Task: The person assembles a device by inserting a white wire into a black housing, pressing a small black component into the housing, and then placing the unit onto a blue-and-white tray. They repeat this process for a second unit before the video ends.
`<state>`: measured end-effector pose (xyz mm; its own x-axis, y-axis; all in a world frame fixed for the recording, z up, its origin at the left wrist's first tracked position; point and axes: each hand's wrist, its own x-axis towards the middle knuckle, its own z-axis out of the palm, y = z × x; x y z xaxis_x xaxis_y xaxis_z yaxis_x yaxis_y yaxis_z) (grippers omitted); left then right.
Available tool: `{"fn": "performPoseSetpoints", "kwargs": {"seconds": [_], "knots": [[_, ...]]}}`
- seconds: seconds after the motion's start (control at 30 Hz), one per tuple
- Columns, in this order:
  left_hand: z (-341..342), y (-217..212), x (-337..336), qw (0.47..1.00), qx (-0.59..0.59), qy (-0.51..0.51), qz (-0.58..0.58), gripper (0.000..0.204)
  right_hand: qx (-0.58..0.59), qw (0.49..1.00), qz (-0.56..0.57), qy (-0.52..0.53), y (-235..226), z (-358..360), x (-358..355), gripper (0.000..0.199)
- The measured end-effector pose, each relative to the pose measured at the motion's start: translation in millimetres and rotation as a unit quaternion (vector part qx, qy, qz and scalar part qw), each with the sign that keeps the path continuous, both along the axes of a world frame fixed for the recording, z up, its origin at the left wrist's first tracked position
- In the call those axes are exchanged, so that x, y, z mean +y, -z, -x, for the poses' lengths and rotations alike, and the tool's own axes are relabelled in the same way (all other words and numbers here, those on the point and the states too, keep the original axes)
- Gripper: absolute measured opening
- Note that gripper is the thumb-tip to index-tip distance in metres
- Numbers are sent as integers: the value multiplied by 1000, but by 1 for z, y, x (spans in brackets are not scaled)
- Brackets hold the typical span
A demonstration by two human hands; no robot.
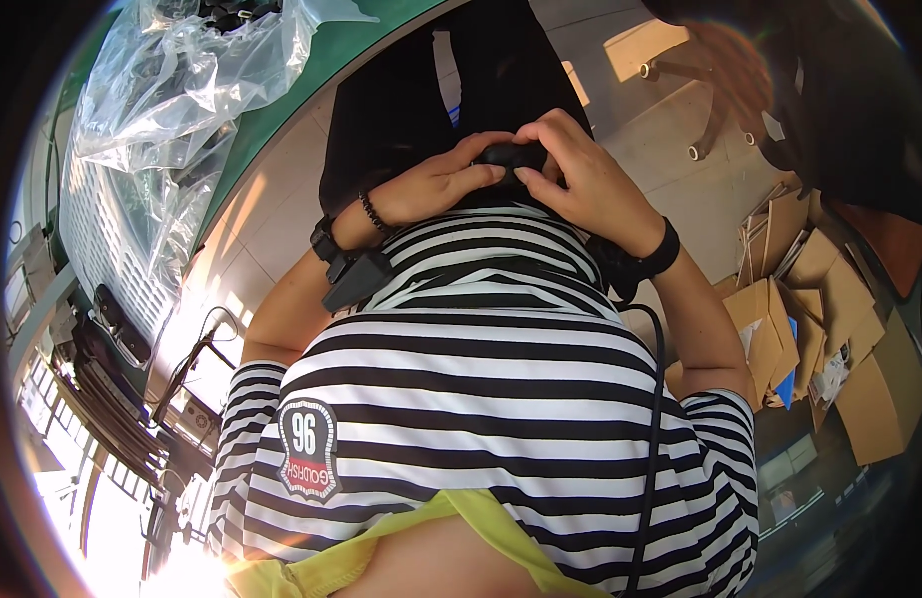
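Over my lap, in front of my striped shirt, both hands meet on a small rounded black object (514,155). My left hand (436,185) closes on its left end, thumb pressed against the near side and fingers curled over the top. From the other side my right hand (592,189) pinches it with bent fingers and the thumb close to the left thumb. The fingers cover much of the object, so its exact kind does not show. A beaded bracelet (372,212) and a strapped black device (358,279) are on my left wrist; a black band (664,249) circles the right.
At the left, a clear plastic bag (167,110) with black items lies on a green table (271,90) beside a white perforated crate (102,214). Flattened cardboard boxes (829,289) pile up at the right. A wheeled chair base (718,105) stands at the far right. A black cable (652,448) runs down my shirt.
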<state>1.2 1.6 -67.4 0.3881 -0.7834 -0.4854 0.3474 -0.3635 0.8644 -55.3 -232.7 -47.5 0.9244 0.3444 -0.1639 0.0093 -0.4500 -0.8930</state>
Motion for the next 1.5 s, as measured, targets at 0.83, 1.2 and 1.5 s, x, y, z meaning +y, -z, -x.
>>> {"fn": "performPoseSetpoints", "kwargs": {"seconds": [0.83, 1.2, 1.5], "knots": [[1, -1, 2, 1000, 1, 3, -1, 59, -28, 999, 21, 3, 1, 1, 3, 30], [-2, 3, -3, 1000, -9, 16, -16, 60, -57, 997, 45, 14, 7, 0, 3, 29], [-2, 17, -1, 998, -32, 11, 44, 59, -58, 998, 8, 25, 11, -9, 5, 29]]}}
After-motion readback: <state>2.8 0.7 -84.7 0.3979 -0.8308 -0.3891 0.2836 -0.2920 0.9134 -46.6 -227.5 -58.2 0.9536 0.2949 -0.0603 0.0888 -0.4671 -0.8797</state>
